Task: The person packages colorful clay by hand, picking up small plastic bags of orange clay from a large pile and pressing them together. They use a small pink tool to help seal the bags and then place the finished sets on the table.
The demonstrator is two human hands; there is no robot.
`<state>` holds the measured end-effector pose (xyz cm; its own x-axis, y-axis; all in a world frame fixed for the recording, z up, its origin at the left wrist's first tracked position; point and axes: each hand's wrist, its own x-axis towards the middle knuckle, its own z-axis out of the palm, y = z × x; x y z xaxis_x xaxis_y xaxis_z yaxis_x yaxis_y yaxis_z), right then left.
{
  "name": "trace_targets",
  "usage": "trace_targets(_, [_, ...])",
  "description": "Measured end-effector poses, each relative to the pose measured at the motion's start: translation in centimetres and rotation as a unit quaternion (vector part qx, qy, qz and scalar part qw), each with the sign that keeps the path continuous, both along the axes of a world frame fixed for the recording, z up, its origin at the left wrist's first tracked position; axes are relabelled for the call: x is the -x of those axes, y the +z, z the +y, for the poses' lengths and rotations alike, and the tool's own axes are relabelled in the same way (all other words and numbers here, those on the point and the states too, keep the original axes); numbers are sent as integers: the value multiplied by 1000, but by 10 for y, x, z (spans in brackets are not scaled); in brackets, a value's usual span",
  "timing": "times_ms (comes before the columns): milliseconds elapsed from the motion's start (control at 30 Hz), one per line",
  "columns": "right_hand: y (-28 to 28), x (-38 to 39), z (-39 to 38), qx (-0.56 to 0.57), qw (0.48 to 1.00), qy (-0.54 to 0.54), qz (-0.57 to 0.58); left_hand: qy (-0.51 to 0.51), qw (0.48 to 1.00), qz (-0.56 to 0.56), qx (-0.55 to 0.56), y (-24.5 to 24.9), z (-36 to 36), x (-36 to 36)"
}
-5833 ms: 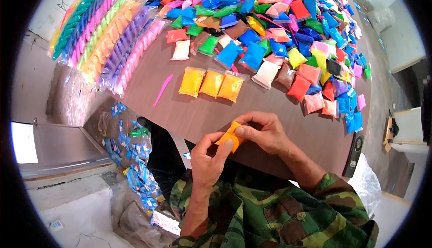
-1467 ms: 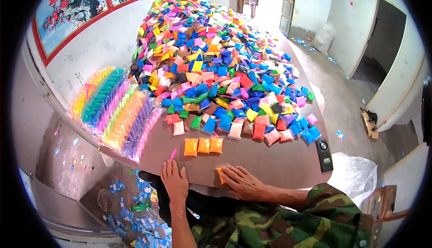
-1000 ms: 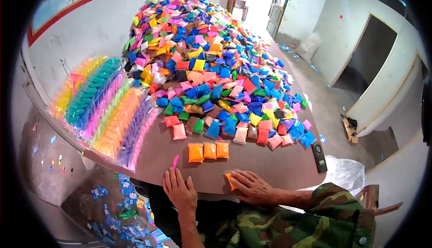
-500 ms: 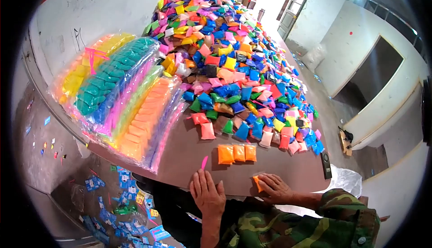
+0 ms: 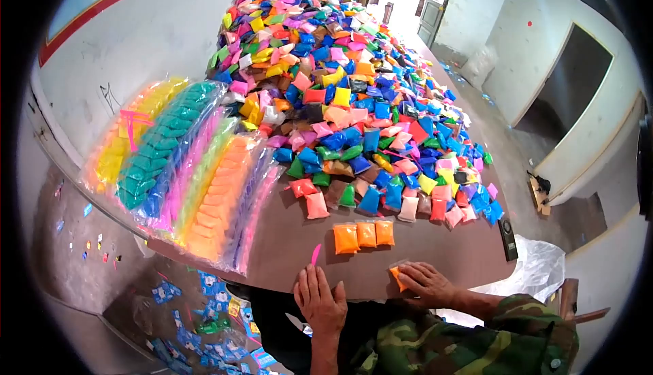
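Brown table (image 5: 289, 269); loose orange packet (image 5: 396, 278) near-right of orange trio (image 5: 365, 236), partly under right hand (image 5: 427, 285), can't tell if fingers clamp it; probably a pressing step, lifting would call for pinching; left hand (image 5: 321, 301) near-left of trio, flat, thumb apart, by pink strip (image 5: 316, 253)

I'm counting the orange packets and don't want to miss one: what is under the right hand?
Under the right hand is an orange packet, its left end showing. The hand covers the rest, and anything else beneath cannot be seen.
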<state>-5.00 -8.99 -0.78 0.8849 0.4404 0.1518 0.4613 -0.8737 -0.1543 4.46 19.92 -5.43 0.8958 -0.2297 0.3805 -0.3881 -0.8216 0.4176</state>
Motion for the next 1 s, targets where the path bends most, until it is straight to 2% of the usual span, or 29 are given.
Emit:
trace_targets(333, [-7,-1,-15,-79,997,18,5,31,999,-9,-35,14,-9,2])
trace_targets(633, [6,-4,-20,-127,991,11,48,-8,998,-5,-62,25,-7,19])
trace_targets(733, [5,-5,-20,-134,988,-7,76,-12,996,-44,-78,29,-8,22])
trace_targets(933, [3,-6,-19,-126,990,0,58,44,999,-2,-11,42,-11,3])
trace_targets(1000, [2,-6,-19,-125,991,3,58,35,999,-4,-19,43,-8,-3])
